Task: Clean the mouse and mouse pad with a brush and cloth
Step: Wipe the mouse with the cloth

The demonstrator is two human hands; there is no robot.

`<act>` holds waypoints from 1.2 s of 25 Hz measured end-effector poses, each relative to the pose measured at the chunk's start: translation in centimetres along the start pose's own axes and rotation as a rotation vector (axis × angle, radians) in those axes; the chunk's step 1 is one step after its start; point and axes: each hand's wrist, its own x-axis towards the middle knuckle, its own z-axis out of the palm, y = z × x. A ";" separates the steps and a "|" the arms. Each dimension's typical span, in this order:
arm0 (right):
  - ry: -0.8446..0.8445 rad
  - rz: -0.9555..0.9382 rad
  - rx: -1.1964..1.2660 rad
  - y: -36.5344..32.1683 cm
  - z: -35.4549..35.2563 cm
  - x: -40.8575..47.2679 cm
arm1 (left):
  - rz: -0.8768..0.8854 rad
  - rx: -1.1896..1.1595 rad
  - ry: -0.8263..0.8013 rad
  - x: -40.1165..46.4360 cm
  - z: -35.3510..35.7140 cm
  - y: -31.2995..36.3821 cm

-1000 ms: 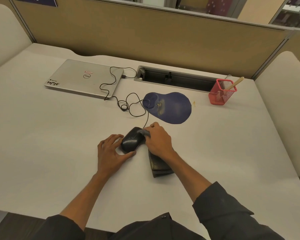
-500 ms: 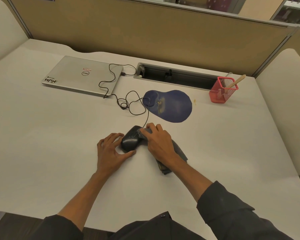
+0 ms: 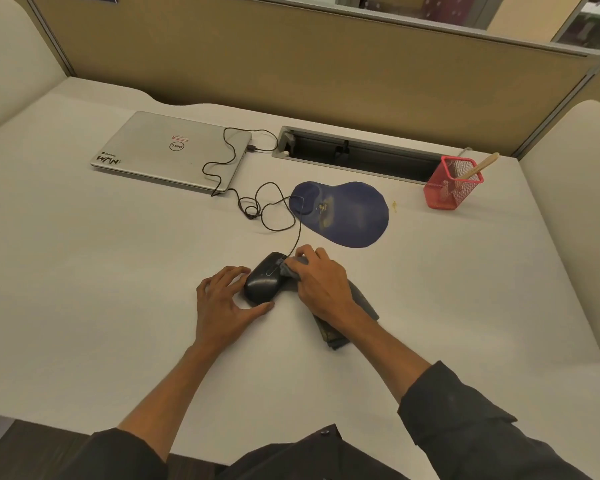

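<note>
Mouse [image 3: 265,280]: is enclosed between both hands.
Left hand [image 3: 222,306]: is curled round its left side.
Right hand [image 3: 321,285]: cloth [image 3: 362,301] is pinched against its right side.

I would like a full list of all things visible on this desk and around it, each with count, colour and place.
mouse: 1, black, mid-desk, between the hands
cloth: 1, dark grey, under the right hand, tip on the mouse
cable: 1, black, from mouse to laptop side
laptop: 1, silver, closed, far left
mouse pad: 1, blue, behind the mouse
pen holder: 1, red mesh, far right
stick: 1, wooden, in the pen holder
cable slot: 1, grey, desk back
desk: 1, white
left hand: 1, grips the mouse
right hand: 1, holds the cloth
</note>
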 end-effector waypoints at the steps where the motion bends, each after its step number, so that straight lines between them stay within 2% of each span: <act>1: 0.014 0.014 0.009 0.6 -0.4 0.3 | 0.002 0.001 0.000 0.0 0.0 0.0; 4: 0.009 0.047 0.068 1.3 -1.2 1.6 | -0.005 0.001 0.007 -0.1 0.0 0.0; 6: -0.035 0.004 0.085 0.6 -1.0 1.9 | 0.001 0.003 0.002 -0.1 0.0 0.0; 11: -0.011 -0.140 0.023 -0.2 -0.2 0.6 | 0.006 0.015 0.015 -0.1 -0.1 0.1; 15: -0.007 -0.071 0.030 0.4 -0.7 1.2 | 0.010 0.012 0.024 -0.1 -0.2 0.4; 24: -0.074 -0.119 -0.071 1.8 -0.5 -0.8 | 0.014 0.017 0.023 -0.3 -0.1 0.3; 30: -0.022 -0.114 0.024 -0.1 -1.5 0.9 | 0.024 0.027 0.029 -0.3 -0.1 0.3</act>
